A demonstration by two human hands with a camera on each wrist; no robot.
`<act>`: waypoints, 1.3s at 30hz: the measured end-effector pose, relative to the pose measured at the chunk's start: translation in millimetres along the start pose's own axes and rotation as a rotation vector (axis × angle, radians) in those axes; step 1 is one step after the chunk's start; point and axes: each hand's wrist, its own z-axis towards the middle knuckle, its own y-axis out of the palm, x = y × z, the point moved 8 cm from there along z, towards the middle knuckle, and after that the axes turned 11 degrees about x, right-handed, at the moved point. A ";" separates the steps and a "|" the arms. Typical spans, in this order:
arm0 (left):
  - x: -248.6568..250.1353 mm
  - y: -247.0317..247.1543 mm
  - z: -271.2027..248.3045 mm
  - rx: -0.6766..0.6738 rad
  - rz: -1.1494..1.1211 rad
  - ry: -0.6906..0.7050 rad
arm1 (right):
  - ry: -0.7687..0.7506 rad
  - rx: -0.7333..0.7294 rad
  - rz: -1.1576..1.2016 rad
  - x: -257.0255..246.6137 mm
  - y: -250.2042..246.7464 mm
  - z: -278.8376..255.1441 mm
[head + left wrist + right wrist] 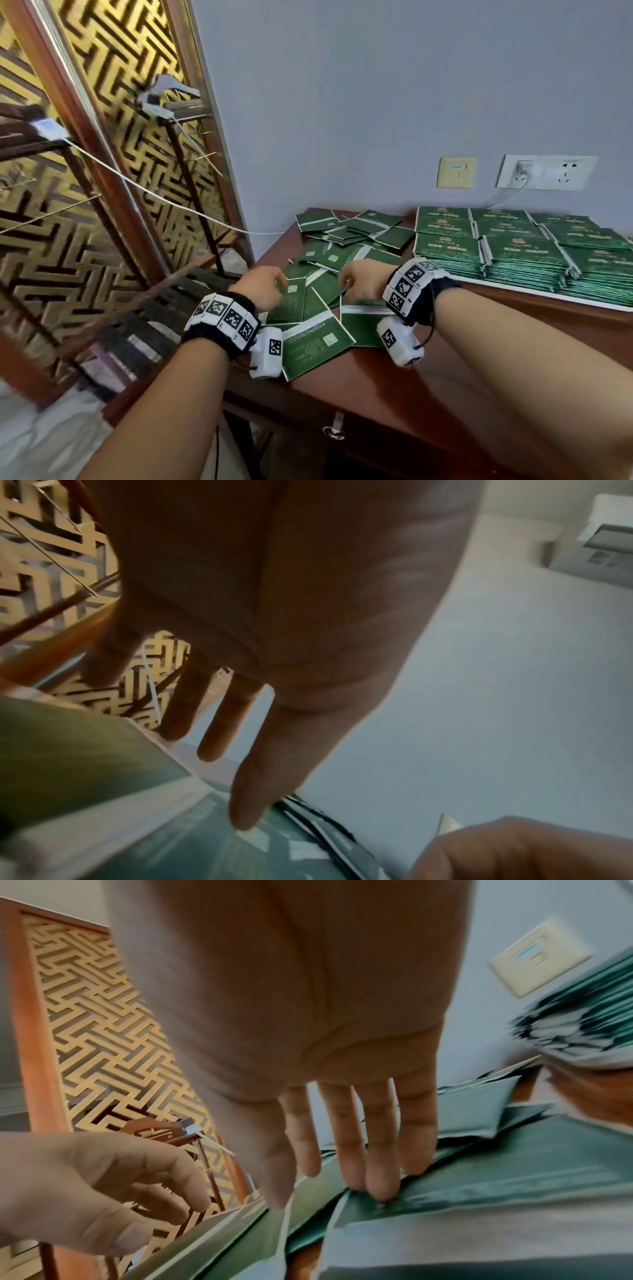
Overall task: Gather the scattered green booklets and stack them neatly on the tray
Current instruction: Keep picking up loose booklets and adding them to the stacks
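Nearest you, at the front corner of the desk (394,383), one green booklet (317,346) lies face down, tilted, its corner hanging a little over the desk's edge. Furthest left stands the gold lattice screen (102,113), with a dark rack (178,113) in front of it and a white cable (154,192) running across to the wall.

Your left hand (262,286) is over the near end of the scattered booklets (342,253). Its fingers (253,785) are straight and slightly spread, and the longest tip touches a booklet cover. From the head view the thumb seems to be at the edge of the same booklet, though blur makes that unsure.

Just right of it, your right hand (361,281) is also on the loose pile. Its fingers (380,1156) lie straight and close together, tips pressing down on a cover, with the thumb lowered onto the booklet beside it. Neither hand has lifted anything.

Further right, the neat stacks of booklets (513,250) stand in rows on the white tray (507,289) at the back right of the desk. Above them, the wall carries a beige switch plate (456,172) and a white socket panel (546,172) with a plug in it.
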 end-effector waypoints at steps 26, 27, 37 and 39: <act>-98.1 -5.1 0.1 0.029 -0.014 -0.338 | -0.120 -0.047 -0.071 -59.2 30.9 44.6; -97.4 -6.0 0.5 0.037 -0.028 -0.326 | -0.110 -0.035 -0.049 -56.9 27.4 44.0; -41.5 -39.9 -6.3 0.247 -0.183 -0.063 | -0.055 0.172 0.120 -24.5 -25.0 20.9; -27.9 -34.3 -10.4 0.184 -0.193 -0.012 | -0.076 0.094 0.101 -23.5 -21.1 6.7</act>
